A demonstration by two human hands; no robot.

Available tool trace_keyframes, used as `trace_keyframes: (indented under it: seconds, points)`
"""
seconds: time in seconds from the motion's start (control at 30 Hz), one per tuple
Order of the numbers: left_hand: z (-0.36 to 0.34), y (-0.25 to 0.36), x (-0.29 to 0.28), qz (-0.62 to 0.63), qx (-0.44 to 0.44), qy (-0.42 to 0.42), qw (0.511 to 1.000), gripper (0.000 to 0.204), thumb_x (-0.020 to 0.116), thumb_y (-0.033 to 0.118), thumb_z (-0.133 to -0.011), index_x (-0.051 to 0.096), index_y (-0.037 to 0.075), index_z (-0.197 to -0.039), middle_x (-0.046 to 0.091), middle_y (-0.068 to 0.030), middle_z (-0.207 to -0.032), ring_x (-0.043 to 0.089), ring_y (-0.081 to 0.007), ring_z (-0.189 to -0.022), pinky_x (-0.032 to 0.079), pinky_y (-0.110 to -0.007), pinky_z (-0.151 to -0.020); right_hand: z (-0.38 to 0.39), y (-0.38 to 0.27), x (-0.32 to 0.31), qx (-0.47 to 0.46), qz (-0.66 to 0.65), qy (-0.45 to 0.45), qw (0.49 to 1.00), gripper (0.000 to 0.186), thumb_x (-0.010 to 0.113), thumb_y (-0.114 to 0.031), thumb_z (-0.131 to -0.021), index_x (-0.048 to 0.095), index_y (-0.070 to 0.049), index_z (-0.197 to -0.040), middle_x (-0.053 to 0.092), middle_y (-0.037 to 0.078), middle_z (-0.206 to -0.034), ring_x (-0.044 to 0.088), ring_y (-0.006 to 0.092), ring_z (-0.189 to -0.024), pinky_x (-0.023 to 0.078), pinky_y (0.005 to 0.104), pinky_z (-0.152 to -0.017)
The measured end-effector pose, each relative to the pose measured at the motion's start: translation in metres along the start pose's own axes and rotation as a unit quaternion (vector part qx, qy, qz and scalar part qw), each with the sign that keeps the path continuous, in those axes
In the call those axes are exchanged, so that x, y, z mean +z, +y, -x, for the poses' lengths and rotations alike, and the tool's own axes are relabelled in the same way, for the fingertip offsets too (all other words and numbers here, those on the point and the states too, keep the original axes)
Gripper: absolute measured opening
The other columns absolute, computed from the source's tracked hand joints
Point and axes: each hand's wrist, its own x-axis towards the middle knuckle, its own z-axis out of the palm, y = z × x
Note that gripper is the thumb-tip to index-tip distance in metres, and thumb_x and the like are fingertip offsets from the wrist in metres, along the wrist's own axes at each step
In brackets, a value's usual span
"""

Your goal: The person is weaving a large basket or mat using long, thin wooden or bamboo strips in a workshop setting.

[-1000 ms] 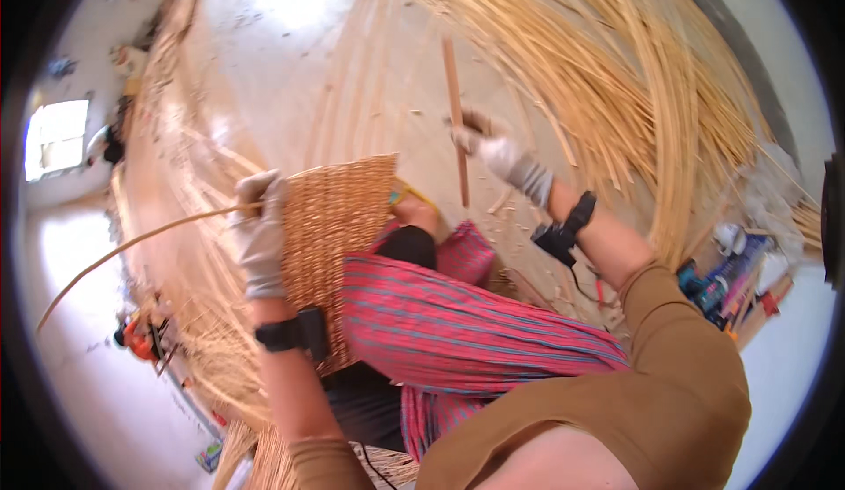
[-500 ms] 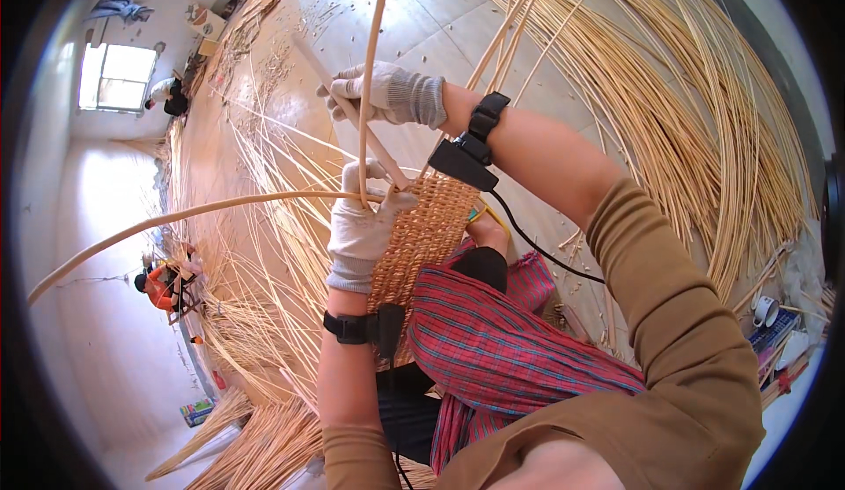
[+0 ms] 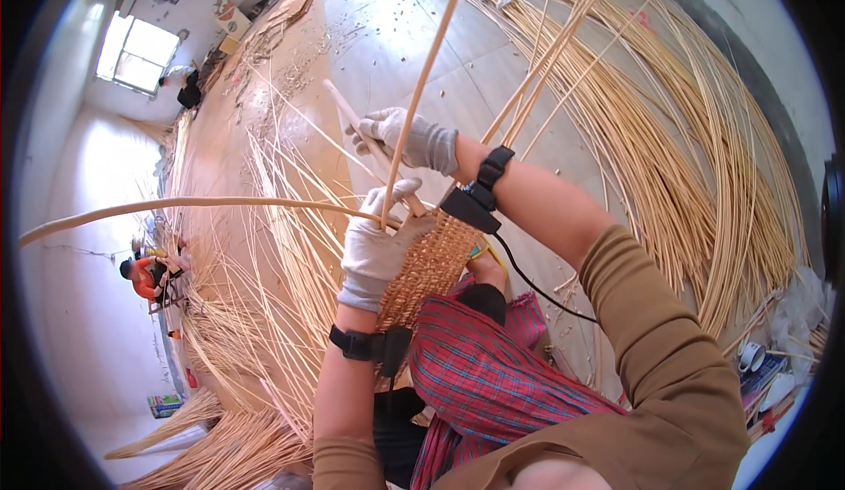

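A half-woven cane basket panel (image 3: 433, 270) rests on my lap against a red plaid cloth (image 3: 493, 375). My left hand (image 3: 378, 248), in a pale glove, grips the panel's upper edge where loose cane stakes rise. My right hand (image 3: 407, 140), also gloved, is closed around a thick cane rod (image 3: 352, 122) just above the panel. A long upright cane (image 3: 427, 67) runs up between the two hands. Another long cane (image 3: 176, 206) bends away to the left from the left hand. Both wrists wear black bands.
Great sheaves of long canes (image 3: 687, 138) curve across the floor on the right and lie heaped at the left (image 3: 255, 314). A person in orange (image 3: 145, 274) sits far left. Small containers (image 3: 757, 358) stand at the right edge. A window (image 3: 136, 50) glows upper left.
My right hand has come down closer to the panel and now holds the thick rod. The left hand keeps its grip on the panel's edge, and the view has shifted slightly.
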Motion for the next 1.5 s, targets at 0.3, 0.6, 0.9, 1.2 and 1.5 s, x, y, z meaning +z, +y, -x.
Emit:
trace_keyframes:
  seconds: [0.3,0.6,0.9,1.2,1.5]
  points:
    - [0.003,-0.002,-0.002,-0.068,0.002,0.031,0.997,0.046,0.088,0.009,-0.077,0.071,0.012,-0.120,0.069,-0.0012,-0.098,0.062,-0.0126,-0.084,0.052,-0.030,-0.074,0.109,-0.067,0.029,-0.320,0.072,0.106,0.939,0.041,0.053,-0.028,-0.107,0.054,-0.002,-0.139,0.072,0.008,-0.089,0.068,0.0139,-0.077,0.053,0.0275,-0.059]
    - [-0.006,-0.009,0.000,-0.047,0.008,0.037,0.998,0.042,0.084,0.005,-0.079,0.070,0.009,-0.119,0.064,-0.0015,-0.098,0.058,-0.0095,-0.074,0.051,-0.026,-0.067,0.147,-0.036,0.000,-0.329,-0.128,0.170,0.920,0.026,0.052,-0.023,-0.109,0.055,-0.007,-0.129,0.051,-0.002,-0.064,0.048,0.0099,-0.050,0.050,0.0283,-0.054]
    - [-0.015,-0.018,-0.011,-0.143,0.060,0.035,0.987,0.039,0.086,0.009,-0.076,0.072,0.010,-0.113,0.060,-0.0115,-0.126,0.063,-0.0120,-0.090,0.055,-0.029,-0.077,0.130,0.000,-0.008,-0.338,-0.216,0.224,0.888,0.023,0.057,-0.024,-0.107,0.057,-0.007,-0.121,0.044,-0.003,-0.059,0.044,0.0092,-0.050,0.049,0.0301,-0.054]
    - [-0.046,-0.006,-0.039,-0.099,0.071,-0.250,0.961,0.011,0.067,0.012,-0.097,0.062,0.002,-0.099,0.056,-0.0018,-0.095,0.059,-0.0087,-0.079,0.052,-0.025,-0.066,0.131,0.000,-0.012,-0.330,-0.247,0.184,0.892,0.028,0.058,-0.028,-0.106,0.057,-0.008,-0.125,0.044,-0.004,-0.059,0.044,0.0094,-0.050,0.049,0.0304,-0.053]
    - [-0.063,0.007,-0.044,-0.067,-0.130,-0.311,0.939,0.018,0.059,0.019,-0.104,0.061,0.003,-0.097,0.060,0.0002,-0.087,0.055,-0.0088,-0.085,0.048,-0.027,-0.078,0.160,-0.015,-0.116,-0.329,-0.354,0.125,0.866,0.025,0.053,-0.031,-0.108,0.061,-0.008,-0.106,0.040,-0.005,-0.059,0.040,0.0093,-0.048,0.038,0.0261,-0.048]
